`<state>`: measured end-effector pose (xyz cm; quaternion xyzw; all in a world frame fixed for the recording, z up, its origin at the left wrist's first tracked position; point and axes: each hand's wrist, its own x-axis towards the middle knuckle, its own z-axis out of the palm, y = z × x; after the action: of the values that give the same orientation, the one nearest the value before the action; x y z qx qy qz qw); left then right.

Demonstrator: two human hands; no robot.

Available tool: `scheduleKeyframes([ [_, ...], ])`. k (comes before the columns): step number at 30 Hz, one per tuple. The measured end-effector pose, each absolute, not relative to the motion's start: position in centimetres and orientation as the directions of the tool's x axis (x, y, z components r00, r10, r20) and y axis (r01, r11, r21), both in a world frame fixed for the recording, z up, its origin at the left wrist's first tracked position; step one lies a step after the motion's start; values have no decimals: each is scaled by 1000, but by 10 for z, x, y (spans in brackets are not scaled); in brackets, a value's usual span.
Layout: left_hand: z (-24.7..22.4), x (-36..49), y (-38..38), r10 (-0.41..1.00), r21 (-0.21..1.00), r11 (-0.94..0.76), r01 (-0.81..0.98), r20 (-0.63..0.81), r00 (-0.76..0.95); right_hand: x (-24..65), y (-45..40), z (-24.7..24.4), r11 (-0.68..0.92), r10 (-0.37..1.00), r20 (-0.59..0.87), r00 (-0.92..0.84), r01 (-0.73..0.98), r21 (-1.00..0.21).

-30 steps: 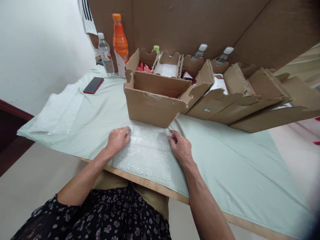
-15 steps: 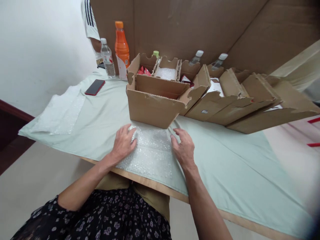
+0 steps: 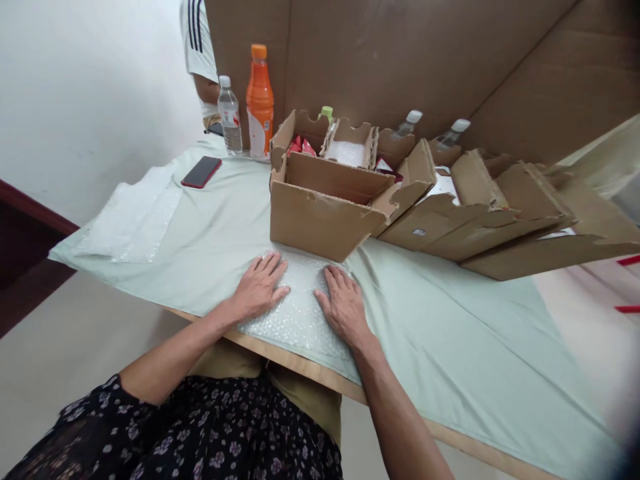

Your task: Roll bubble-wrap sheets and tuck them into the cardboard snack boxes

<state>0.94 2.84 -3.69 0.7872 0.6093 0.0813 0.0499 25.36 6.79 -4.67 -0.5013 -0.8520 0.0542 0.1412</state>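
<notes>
Lying far left on the pale green cloth (image 3: 475,333): loose bubble wrap (image 3: 133,217), untouched by either hand. Smartphone (image 3: 201,172) just beyond it, dark screen up, well out of the way. Clear water bottle (image 3: 230,120) next, then orange drink bottle (image 3: 259,100), both upright.

Left hand (image 3: 260,288): palm down, fingers extended and a little spread, thumb pointing inward, over the left side of the bubble wrap sheet (image 3: 300,320). Sheet lies flat at the near edge of the table, between and partly under the hands, in front of the open cardboard box (image 3: 320,223). Layer count: cannot tell.

Step looks like smoothing the sheet. To do it well, I'd stroke from the middle outward with flat palms, light even pressure so the bubbles don't pop, and keep one hand as anchor if the other lifts. Square the near edge to the wooden table edge (image 3: 300,365). Mind the far edge, close to the box base; knocking the box could rumple it.

Right hand (image 3: 344,303): palm down, fingers nearly straight, on the sheet's right side; hands apart, neither gripping. Far right, leaning cardboard holders (image 3: 430,230), clear of both hands.
</notes>
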Motion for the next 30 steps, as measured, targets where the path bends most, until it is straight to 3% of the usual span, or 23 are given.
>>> scheduleKeyframes([
  [4,-35,-14,22,995,171,-88,981,55,79,269,73,-54,376,915,246,-321,900,-223],
  [8,-30,-11,21,997,187,-45,981,74,32,272,75,-53,300,921,319,-224,930,-212],
  [11,-25,4,26,992,221,-118,968,79,103,262,70,-48,391,888,333,-317,902,-184],
  [16,-27,20,37,966,219,-259,941,43,256,245,65,-43,528,846,200,-495,831,-176],
  [21,-32,16,39,971,203,-240,949,31,239,254,73,-45,444,892,176,-416,878,-177],
  [30,-29,17,30,987,204,-158,966,38,153,266,71,-41,420,888,282,-363,891,-174],
])
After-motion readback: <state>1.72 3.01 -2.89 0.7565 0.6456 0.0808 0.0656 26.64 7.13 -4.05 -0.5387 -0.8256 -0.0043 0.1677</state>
